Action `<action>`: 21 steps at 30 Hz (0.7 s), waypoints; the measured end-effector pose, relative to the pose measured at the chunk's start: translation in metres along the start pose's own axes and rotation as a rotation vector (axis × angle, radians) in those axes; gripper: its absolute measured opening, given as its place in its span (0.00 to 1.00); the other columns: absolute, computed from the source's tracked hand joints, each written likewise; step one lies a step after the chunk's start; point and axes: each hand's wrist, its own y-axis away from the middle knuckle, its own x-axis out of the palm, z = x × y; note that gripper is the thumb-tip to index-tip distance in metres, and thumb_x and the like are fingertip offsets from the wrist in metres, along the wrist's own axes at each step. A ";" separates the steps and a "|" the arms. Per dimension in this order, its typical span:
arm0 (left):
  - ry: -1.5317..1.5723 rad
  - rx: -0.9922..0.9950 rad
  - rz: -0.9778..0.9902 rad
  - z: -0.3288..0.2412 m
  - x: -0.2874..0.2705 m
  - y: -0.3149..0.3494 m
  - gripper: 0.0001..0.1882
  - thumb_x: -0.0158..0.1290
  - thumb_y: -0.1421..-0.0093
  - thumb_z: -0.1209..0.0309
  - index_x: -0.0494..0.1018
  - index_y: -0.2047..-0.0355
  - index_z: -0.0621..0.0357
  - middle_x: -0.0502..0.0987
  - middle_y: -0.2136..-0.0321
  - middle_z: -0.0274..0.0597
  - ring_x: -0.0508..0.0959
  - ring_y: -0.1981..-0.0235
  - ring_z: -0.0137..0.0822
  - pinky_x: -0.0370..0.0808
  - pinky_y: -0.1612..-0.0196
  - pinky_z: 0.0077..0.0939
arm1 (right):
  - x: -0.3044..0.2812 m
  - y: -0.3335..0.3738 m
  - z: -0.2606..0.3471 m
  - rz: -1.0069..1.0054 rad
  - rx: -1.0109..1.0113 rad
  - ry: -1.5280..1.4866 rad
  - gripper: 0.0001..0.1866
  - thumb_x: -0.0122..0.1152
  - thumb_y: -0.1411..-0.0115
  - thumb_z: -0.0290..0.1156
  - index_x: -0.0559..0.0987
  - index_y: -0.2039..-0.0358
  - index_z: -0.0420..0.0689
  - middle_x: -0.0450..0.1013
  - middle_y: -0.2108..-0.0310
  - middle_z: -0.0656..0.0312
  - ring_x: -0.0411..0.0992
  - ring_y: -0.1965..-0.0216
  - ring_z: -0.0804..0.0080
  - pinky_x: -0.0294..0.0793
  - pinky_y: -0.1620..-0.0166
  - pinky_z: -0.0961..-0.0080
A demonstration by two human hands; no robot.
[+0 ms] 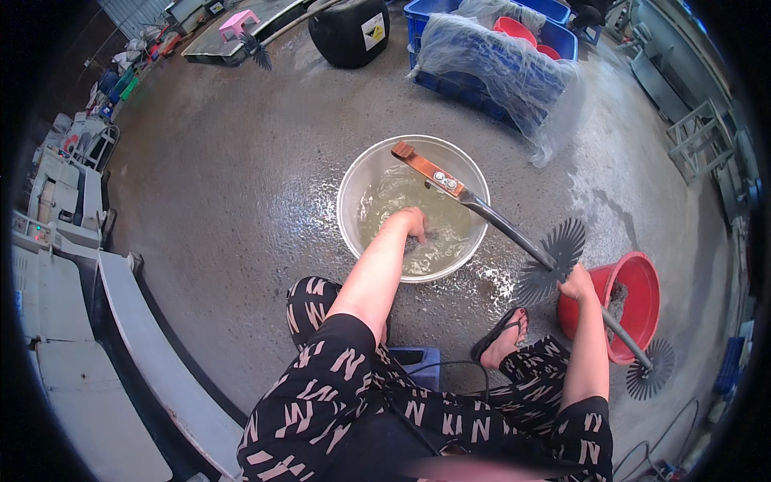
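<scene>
In front of me stands a round white tub (347, 201) with cloudy, rippling greenish water (450, 210). My left hand (414, 223) reaches down into it with curled fingers. The fingertips are partly under the water, near a dark greyish patch, and what they hold is hidden. A grey metal rod (514, 233) runs slantwise across the tub's right rim, with my right hand (575, 283) closed around it. Bolted to its upper end is a copper-coloured bar (426, 167) with a hooked tip, above the water. Black bladed discs (562, 249) ring the rod on both sides of my right hand.
A red bucket (642, 281) holding greyish material stands to the right, under the rod. Farther off are a blue crate (482, 80) draped with clear plastic and a black drum (349, 32). White machine panels (144, 321) line the left. The concrete floor (233, 177) is wet.
</scene>
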 end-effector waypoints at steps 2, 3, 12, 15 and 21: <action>-0.037 -0.012 -0.024 0.005 0.000 0.000 0.31 0.69 0.65 0.62 0.76 0.56 0.46 0.76 0.55 0.44 0.76 0.54 0.42 0.72 0.51 0.35 | 0.000 0.001 0.004 -0.025 -0.021 -0.004 0.15 0.62 0.58 0.36 0.80 0.71 0.39 0.75 0.69 0.43 0.74 0.62 0.46 0.74 0.58 0.57; -0.049 -0.020 -0.040 0.014 0.006 -0.010 0.30 0.69 0.64 0.62 0.76 0.56 0.47 0.76 0.56 0.44 0.76 0.54 0.42 0.72 0.51 0.35 | 0.003 0.000 0.003 -0.042 -0.031 0.014 0.15 0.61 0.58 0.35 0.80 0.71 0.39 0.75 0.69 0.44 0.74 0.63 0.46 0.74 0.59 0.57; 0.383 0.240 -0.490 -0.016 -0.032 0.073 0.21 0.66 0.59 0.63 0.77 0.62 0.46 0.76 0.57 0.45 0.76 0.55 0.43 0.71 0.53 0.35 | -0.003 0.016 0.024 -0.132 -0.010 0.143 0.12 0.59 0.57 0.35 0.81 0.72 0.42 0.76 0.71 0.47 0.75 0.65 0.50 0.75 0.60 0.58; 0.490 0.301 -0.832 -0.044 -0.042 0.114 0.19 0.65 0.57 0.62 0.77 0.63 0.48 0.75 0.58 0.46 0.76 0.56 0.44 0.71 0.53 0.34 | 0.000 0.018 0.022 -0.150 0.058 0.168 0.12 0.60 0.57 0.35 0.81 0.73 0.42 0.76 0.72 0.47 0.75 0.66 0.50 0.75 0.61 0.59; 0.256 0.142 -1.206 -0.127 -0.020 0.096 0.14 0.61 0.54 0.61 0.76 0.66 0.46 0.72 0.67 0.43 0.77 0.65 0.45 0.75 0.63 0.39 | 0.004 0.014 0.019 -0.160 0.038 0.195 0.12 0.60 0.57 0.34 0.81 0.74 0.39 0.76 0.72 0.46 0.75 0.66 0.51 0.75 0.60 0.60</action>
